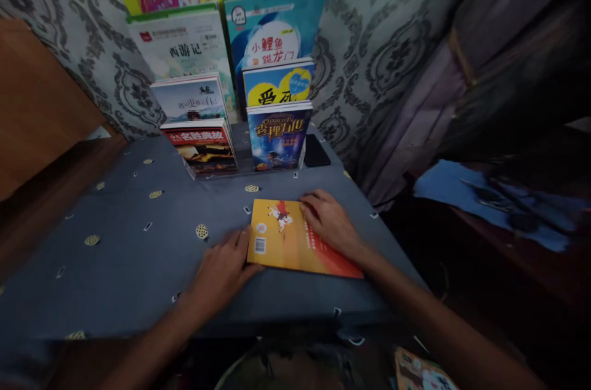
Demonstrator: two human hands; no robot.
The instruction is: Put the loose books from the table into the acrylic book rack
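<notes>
An orange book (281, 248) lies on the dark blue tablecloth, back cover up, with a barcode, a small figure on a white horse and a red right part. My left hand (228, 258) is closed at its left edge, the thumb along the near corner. Across the right part of the cover rests my right hand (330, 221), its bent fingers at the far edge. Some of the cover is hidden under this hand and forearm.
Behind the book, a clear stand holds two columns of upright books, a red-topped one (207, 147) and a blue one (279, 138) in front. A dark flat object (316, 151) lies beside it. Another book (422, 371) shows below the table's near edge.
</notes>
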